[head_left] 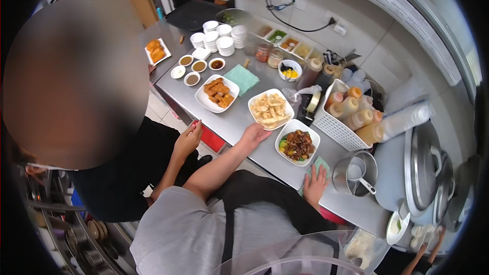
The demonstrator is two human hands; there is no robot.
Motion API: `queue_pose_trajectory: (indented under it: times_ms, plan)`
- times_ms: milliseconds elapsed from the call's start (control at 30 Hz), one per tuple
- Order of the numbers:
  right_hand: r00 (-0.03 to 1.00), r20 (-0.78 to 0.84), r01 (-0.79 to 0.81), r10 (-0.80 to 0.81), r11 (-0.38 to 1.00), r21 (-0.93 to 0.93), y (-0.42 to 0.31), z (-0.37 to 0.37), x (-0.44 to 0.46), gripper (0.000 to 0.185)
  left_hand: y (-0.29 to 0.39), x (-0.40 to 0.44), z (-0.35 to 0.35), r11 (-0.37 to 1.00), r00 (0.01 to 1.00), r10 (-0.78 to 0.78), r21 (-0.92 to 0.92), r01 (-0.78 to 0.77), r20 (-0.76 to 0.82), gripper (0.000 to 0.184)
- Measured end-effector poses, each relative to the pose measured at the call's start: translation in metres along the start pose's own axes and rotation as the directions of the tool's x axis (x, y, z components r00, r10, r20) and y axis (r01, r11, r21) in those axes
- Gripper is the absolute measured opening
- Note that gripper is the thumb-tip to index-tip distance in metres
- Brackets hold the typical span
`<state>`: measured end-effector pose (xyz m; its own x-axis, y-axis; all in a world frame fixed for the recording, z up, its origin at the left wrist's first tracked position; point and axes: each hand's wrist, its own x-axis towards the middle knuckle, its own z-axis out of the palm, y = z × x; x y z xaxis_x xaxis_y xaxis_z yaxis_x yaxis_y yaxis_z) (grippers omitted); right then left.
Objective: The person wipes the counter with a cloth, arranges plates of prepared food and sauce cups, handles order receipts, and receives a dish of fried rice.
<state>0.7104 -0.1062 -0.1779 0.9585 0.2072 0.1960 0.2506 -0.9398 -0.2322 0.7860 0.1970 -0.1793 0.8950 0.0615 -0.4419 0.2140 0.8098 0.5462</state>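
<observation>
Left hand (252, 138) is touching the near edge of the bowl of pale strips (291, 109); cannot tell whether its fingers are gripping. Right hand (316, 186) is lying open, fingers spread, on a green cloth (321, 163). The bowl of pale strips is sitting on the table (229, 126), between the fried-food dish (233, 87) and the meat bowl (316, 137).

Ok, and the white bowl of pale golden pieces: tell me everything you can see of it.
The bowl is white, smooth and square with rounded corners, perhaps ceramic or plastic. It stands upright on the metal counter, full of pale golden, fried-looking pieces. The left hand is at its near edge, apparently touching it. A second white bowl sits close beside it; whether their rims touch is unclear.
</observation>
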Motion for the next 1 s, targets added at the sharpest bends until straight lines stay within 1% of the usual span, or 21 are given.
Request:
queue_pose_trajectory:
  times_ms: [133,167,233,333,367,400,500,533,600,633,700,733,800,833,867,933,1000]
  plan:
    - [1.0,0.014,-0.009,0.009,1.0,-0.012,0.002,0.003,-0.001,0.044,0.008,-0.002,0.007,0.999,0.995,0.039,0.008,-0.039,-0.094,0.035]
    - [1.0,0.014,-0.004,0.005,1.0,-0.012,0.002,0.003,0.0,0.044,0.011,0.0,0.007,0.999,0.995,0.042,0.006,-0.042,-0.096,0.035]
    - [1.0,0.009,-0.008,0.008,1.0,-0.015,0.002,0.002,-0.001,0.044,0.018,0.007,0.007,0.994,0.987,0.106,0.048,-0.101,-0.121,0.036]
    - [1.0,0.012,-0.012,0.012,1.0,-0.014,0.001,0.002,-0.001,0.044,0.037,0.017,0.013,0.993,0.983,0.113,0.003,-0.114,-0.145,0.038]
    - [1.0,0.013,-0.012,0.013,1.0,-0.014,0.001,0.002,-0.001,0.044,0.04,0.023,0.013,0.988,0.979,0.142,-0.032,-0.148,-0.146,0.023]
    - [1.0,0.006,-0.011,0.011,1.0,-0.012,0.002,0.002,-0.002,0.044,0.042,0.032,0.012,0.988,0.979,0.143,-0.033,-0.149,-0.146,0.023]
    - [1.0,0.004,-0.011,0.011,1.0,-0.004,0.0,0.001,-0.002,0.044,0.047,0.059,0.014,0.983,0.96,0.161,-0.048,-0.176,-0.231,0.027]
    - [1.0,0.005,-0.014,0.014,1.0,0.0,-0.001,0.0,0.0,0.044,0.049,0.066,0.017,0.983,0.962,0.163,-0.045,-0.177,-0.218,0.027]
    - [1.0,-0.012,-0.01,0.01,1.0,-0.005,0.002,0.002,-0.001,0.044,0.052,0.087,0.022,0.979,0.948,0.186,-0.034,-0.202,-0.257,0.026]
    - [1.0,-0.009,0.0,0.0,1.0,-0.01,0.004,0.003,-0.002,0.044,0.053,0.096,0.024,0.979,0.952,0.191,-0.029,-0.204,-0.239,0.026]
    - [1.0,-0.016,-0.01,0.009,1.0,-0.004,0.003,0.002,-0.002,0.045,0.055,0.103,0.028,0.971,0.93,0.186,-0.086,-0.224,-0.318,0.025]
    - [1.0,-0.005,-0.013,0.013,1.0,0.002,0.001,0.001,-0.001,0.045,0.055,0.106,0.028,0.971,0.933,0.19,-0.081,-0.225,-0.307,0.025]
    - [1.0,-0.018,-0.016,0.016,1.0,0.008,-0.001,-0.002,-0.001,0.045,0.053,0.099,0.036,0.955,0.922,0.242,-0.091,-0.281,-0.302,0.032]
    - [1.0,-0.022,-0.01,0.01,1.0,0.012,-0.001,-0.004,-0.001,0.045,0.049,0.094,0.039,0.978,0.914,0.152,-0.078,-0.195,-0.375,0.032]
    - [0.999,-0.03,-0.012,0.012,1.0,0.011,0.0,-0.004,-0.003,0.045,0.047,0.076,0.047,0.978,0.917,0.155,-0.078,-0.196,-0.368,0.032]
    - [1.0,-0.016,-0.019,0.019,0.999,0.026,0.001,-0.001,-0.002,0.045,0.048,0.045,0.063,0.999,0.962,-0.018,0.041,0.03,-0.273,0.029]
    - [0.999,-0.034,-0.011,0.012,1.0,0.022,0.004,0.003,-0.001,0.045,0.079,0.014,0.102,0.969,0.965,0.186,0.198,-0.149,-0.185,0.022]
